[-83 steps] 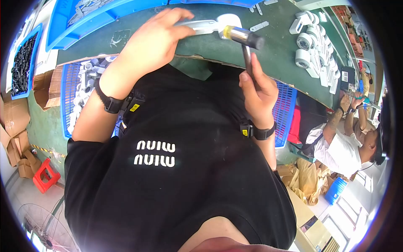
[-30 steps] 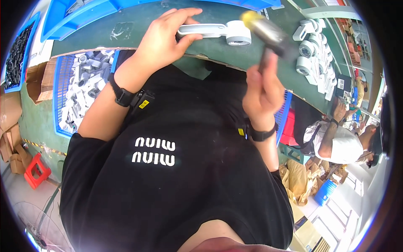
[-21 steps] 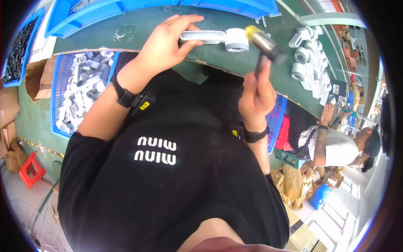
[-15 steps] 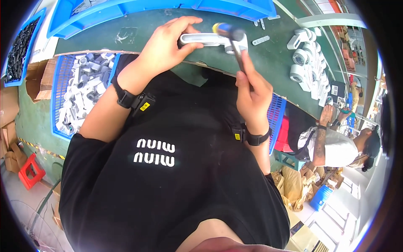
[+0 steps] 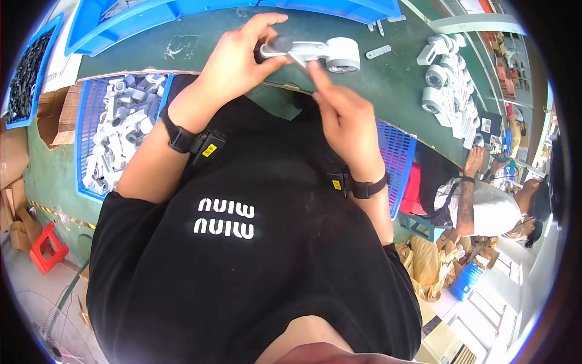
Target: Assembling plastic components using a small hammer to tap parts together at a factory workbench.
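My left hand (image 5: 236, 60) pinches the left end of a white-and-grey plastic part (image 5: 344, 51), held above the green bench. The part is a long arm with a round, ringed drum at its right end. In my right hand (image 5: 348, 118) is the handle of a small mallet (image 5: 280, 44). Its dark head lies over the part's left end, next to my left fingertips; whether they touch, I cannot tell. The handle slants across the part's near edge, and my right index finger stretches along it.
Similar white parts stand in a row (image 5: 447, 85) at the bench's right. Flat grey strips (image 5: 379, 52) lie nearer. A blue bin (image 5: 236, 8) lines the far side. Blue crates flank me; the left one (image 5: 85, 130) holds white parts. A co-worker (image 5: 479, 206) sits at the right.
The mallet has moved left, from above the part's round end to its left end, along with my right hand. My left hand keeps its hold on the part.
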A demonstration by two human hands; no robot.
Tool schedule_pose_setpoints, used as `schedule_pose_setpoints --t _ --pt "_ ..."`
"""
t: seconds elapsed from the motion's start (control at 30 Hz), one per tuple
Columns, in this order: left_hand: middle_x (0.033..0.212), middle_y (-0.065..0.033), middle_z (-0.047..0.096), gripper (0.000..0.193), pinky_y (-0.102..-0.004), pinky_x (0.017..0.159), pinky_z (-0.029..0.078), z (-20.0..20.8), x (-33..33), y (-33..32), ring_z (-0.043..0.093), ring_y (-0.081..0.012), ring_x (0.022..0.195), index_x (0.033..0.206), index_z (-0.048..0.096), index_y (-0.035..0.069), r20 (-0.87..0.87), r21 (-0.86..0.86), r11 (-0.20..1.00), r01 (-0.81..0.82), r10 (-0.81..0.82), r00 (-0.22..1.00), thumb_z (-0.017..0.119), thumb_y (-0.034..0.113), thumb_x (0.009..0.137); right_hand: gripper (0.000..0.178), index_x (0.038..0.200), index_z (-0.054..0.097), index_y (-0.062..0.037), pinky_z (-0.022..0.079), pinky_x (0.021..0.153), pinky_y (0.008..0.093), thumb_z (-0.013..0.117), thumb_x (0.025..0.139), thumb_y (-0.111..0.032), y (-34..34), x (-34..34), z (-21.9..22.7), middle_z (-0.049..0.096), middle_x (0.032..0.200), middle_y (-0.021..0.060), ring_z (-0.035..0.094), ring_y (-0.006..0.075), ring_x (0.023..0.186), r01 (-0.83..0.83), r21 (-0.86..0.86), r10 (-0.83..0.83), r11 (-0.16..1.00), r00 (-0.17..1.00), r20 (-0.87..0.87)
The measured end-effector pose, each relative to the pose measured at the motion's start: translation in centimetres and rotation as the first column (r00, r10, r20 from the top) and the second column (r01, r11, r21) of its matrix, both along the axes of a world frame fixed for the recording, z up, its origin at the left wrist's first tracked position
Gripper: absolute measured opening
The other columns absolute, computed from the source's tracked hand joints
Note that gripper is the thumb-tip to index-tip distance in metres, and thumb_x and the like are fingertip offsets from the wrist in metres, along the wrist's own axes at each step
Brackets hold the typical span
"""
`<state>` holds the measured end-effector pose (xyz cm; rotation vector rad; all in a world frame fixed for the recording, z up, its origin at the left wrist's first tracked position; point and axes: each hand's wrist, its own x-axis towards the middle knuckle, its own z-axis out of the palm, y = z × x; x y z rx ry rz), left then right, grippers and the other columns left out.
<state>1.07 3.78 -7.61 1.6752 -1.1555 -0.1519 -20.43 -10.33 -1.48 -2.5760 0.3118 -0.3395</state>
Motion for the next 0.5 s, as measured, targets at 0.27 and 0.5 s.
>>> schedule_pose_setpoints --t 0.27,0.5 --pt "0.1 -0.0102 0.077 0.041 -0.0424 0.085 0.058 -0.2 0.0 -0.5 0.07 -0.0327 0.094 0.126 0.073 0.006 0.247 -0.109 0.994 0.0 0.027 0.969 0.089 0.02 0.091 0.047 0.151 0.068 -0.0002 0.057 0.075 0.0314 0.067 0.104 0.004 -2.7 -4.5 -1.2 0.077 0.091 0.0112 0.064 0.0187 0.072 0.05 0.318 -0.246 0.947 0.75 0.614" --pt "0.105 -0.0124 0.08 0.023 -0.0384 0.079 0.059 0.4 0.1 -1.0 0.073 -0.0316 0.093 0.109 0.08 0.001 0.335 -0.126 0.988 0.087 -0.04 0.941 0.089 0.012 0.091 0.051 0.155 0.066 -0.0054 0.053 0.072 0.0272 0.066 0.105 0.001 -2.9 -5.7 0.1 0.069 0.082 0.0054 0.06 0.012 0.072 0.225 0.091 -0.242 0.97 0.922 0.302"
